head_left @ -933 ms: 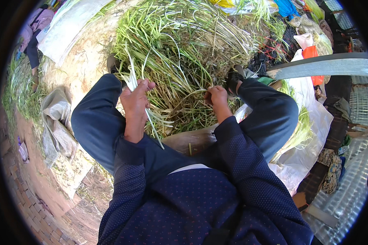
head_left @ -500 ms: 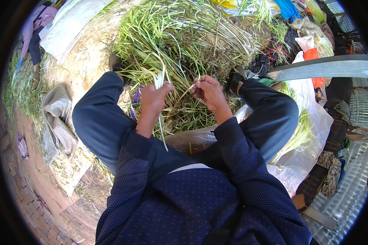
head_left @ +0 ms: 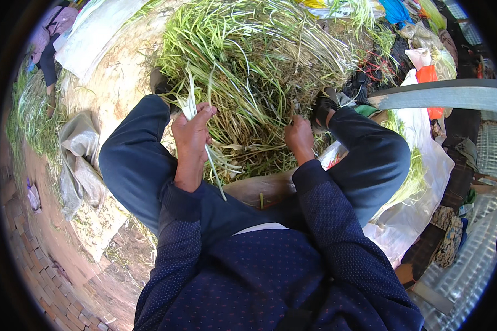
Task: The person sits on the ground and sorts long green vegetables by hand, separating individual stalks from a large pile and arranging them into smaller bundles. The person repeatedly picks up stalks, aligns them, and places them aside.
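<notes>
Between my knees lies a broad heap of long green and straw-coloured leafy stalks (head_left: 243, 71). My left hand (head_left: 191, 135) is closed round a small bunch of pale whitish-green stalks (head_left: 188, 105); their ends stick up above the fist, and one long strand hangs below it toward my lap. On the other side, my right hand (head_left: 299, 138) hovers over the heap's near right part, beside my right shoe (head_left: 324, 107). Its fingers are curled together, and whatever they hold, if anything, is hidden.
A crumpled grey sack (head_left: 82, 160) lies left of my left knee. White plastic sheeting (head_left: 419, 204) with more greens is at my right. A metal bar (head_left: 442, 97) juts in from the right. Another person (head_left: 52, 47) is at the far left.
My hands have moved apart: the left one shifted left with its stalks, the right one moved slightly right and down. A thin pale piece seen at my right fingertips no longer shows.
</notes>
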The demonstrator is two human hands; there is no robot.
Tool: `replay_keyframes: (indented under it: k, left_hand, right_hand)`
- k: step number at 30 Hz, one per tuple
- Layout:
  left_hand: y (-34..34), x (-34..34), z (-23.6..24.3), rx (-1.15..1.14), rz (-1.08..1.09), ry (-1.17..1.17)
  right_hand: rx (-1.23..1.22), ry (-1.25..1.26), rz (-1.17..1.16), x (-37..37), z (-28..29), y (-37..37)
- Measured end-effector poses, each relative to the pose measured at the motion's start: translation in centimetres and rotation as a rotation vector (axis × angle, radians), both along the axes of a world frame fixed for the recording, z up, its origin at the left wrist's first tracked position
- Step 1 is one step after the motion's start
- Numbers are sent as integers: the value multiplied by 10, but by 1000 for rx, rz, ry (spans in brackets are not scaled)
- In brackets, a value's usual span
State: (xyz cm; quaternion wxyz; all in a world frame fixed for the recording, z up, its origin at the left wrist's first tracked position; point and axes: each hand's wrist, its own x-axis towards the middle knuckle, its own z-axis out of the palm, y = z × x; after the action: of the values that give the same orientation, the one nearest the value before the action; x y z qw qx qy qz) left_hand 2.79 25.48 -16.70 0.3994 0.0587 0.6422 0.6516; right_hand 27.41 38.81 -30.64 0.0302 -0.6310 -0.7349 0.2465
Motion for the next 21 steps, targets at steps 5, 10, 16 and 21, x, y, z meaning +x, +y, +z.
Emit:
replay_keyframes:
  k: [5, 10, 16, 21]
  left_hand:
    - [2, -3, 0, -29, 26, -42]
    - [5, -2, 0, -3, 38, -116]
    - [9, -2, -2, 48, 42, -125]
    - [10, -1, -6, 26, 40, -99]
  right_hand:
    - [-1, 263, 226, -56, 8, 20]
    - [-60, 292, 267, -106, 1, 20]
    - [-344, 477, 310, -114, 1, 4]
    - [-665, 854, -78, -80, 9, 6]
